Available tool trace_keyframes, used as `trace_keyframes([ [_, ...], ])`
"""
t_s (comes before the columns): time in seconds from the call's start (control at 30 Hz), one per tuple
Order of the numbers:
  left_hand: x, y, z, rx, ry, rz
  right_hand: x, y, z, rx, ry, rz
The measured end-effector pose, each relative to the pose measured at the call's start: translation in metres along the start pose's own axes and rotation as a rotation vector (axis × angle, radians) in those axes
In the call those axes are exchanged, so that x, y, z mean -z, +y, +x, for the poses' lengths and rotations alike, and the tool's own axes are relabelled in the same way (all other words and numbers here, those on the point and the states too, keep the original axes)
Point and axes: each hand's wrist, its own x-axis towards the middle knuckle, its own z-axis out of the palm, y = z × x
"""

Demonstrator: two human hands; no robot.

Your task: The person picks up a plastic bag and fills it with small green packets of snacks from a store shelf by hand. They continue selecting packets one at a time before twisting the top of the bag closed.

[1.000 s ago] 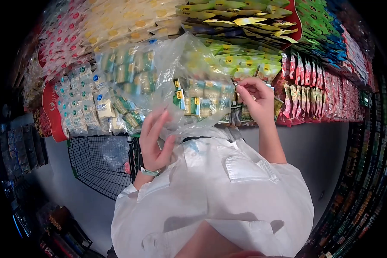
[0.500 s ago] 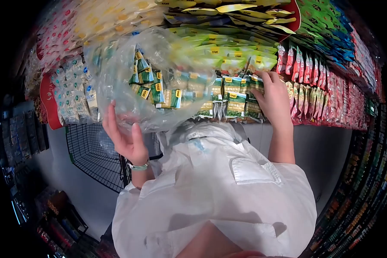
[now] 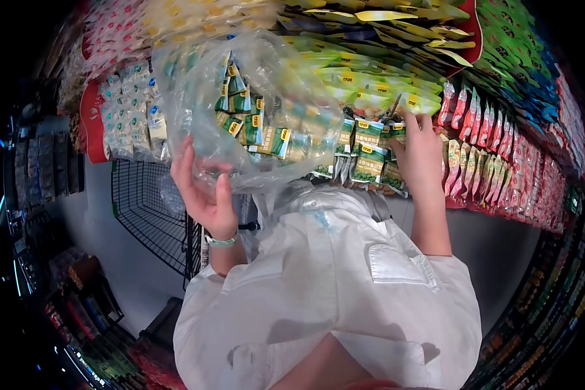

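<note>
My left hand (image 3: pixel 205 198) is at the near left edge of a clear plastic bag (image 3: pixel 198 140), its fingers curled against the film and the thumb apart. Some of those fingers show only through the plastic. Several small green-and-gold snack packets (image 3: pixel 252 123) lie inside the bag, which rests over the display. To the right, my right hand (image 3: pixel 420 153) reaches down into a row of matching packets (image 3: pixel 370 159). A green-and-gold packet (image 3: pixel 392 132) sits between its thumb and fingers, partly covered by the hand.
Lime-green packets (image 3: pixel 377 91) are piled behind the row. Red-and-white packets (image 3: pixel 478 117) stand on the right. White packets (image 3: pixel 130 114) lie on the left beside a red divider (image 3: pixel 93 123). A black wire shopping cart (image 3: pixel 153 205) stands below left.
The view has shifted, so the display and bag appear further right. My right hand sits slightly lower against the packets. The left hand keeps its place at the bag.
</note>
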Motion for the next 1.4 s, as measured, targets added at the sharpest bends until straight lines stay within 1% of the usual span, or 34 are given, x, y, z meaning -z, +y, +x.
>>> trace_keyframes([
  [0.03,0.000,0.000,0.001,0.000,0.000,-0.007,-0.001,0.001,0.002,-0.043,0.006,0.066],
  [0.17,0.011,-0.009,0.008,-0.015,-0.126,0.033,0.001,0.006,0.006,-0.094,0.110,0.302],
  [0.2,0.011,-0.008,0.010,-0.013,-0.153,0.013,0.005,0.007,0.005,-0.090,0.173,0.298],
  [0.27,0.015,-0.008,0.017,-0.009,-0.208,-0.022,0.018,0.002,0.006,-0.147,0.303,0.466],
  [0.3,0.017,-0.009,0.020,-0.008,-0.235,-0.039,0.023,-0.002,0.008,-0.206,0.325,0.697],
  [0.33,0.018,-0.009,0.023,-0.007,-0.264,-0.056,0.028,-0.011,0.006,-0.169,0.364,0.970],
  [0.4,0.019,-0.011,0.029,-0.002,-0.281,-0.077,0.033,-0.031,0.009,-0.089,0.373,1.086],
  [0.43,0.020,-0.012,0.032,-0.001,-0.293,-0.087,0.032,-0.046,0.009,-0.070,0.286,1.220],
  [0.47,0.021,-0.013,0.036,-0.042,-0.336,-0.027,0.030,-0.063,0.011,-0.048,0.197,1.351],
  [0.53,0.025,-0.015,0.042,-0.124,-0.417,0.094,0.016,-0.089,0.019,0.102,0.041,1.296],
  [0.57,0.021,-0.015,0.037,-0.004,-0.412,-0.051,0.007,-0.099,0.025,0.133,-0.004,1.104],
  [0.6,0.021,-0.014,0.035,0.019,-0.411,-0.073,0.009,-0.116,0.030,0.154,-0.009,1.042],
  [0.7,0.022,-0.011,0.033,0.101,-0.407,-0.150,-0.019,-0.141,0.049,0.245,0.039,0.870],
  [0.77,0.027,-0.013,0.031,0.088,-0.411,-0.106,-0.039,-0.148,0.055,0.296,0.053,0.779],
  [0.87,0.034,-0.017,0.028,0.060,-0.447,-0.031,-0.053,-0.153,0.061,0.204,0.025,0.842],
  [0.97,0.036,-0.016,0.028,0.078,-0.456,-0.045,-0.064,-0.154,0.065,0.055,-0.029,1.017],
  [1.07,0.036,-0.015,0.027,0.080,-0.455,-0.075,-0.054,-0.158,0.065,-0.124,-0.329,1.232],
  [1.17,0.037,-0.017,0.028,0.056,-0.472,-0.064,-0.065,-0.159,0.066,-0.102,-0.366,1.302],
  [1.27,0.035,-0.017,0.029,0.048,-0.490,-0.060,-0.071,-0.158,0.071,0.009,-0.307,1.116],
  [1.37,0.033,-0.019,0.028,0.071,-0.507,-0.103,-0.073,-0.161,0.074,0.120,-0.122,0.946],
  [1.4,0.033,-0.020,0.028,0.083,-0.512,-0.126,-0.072,-0.160,0.073,0.179,-0.014,0.825],
])
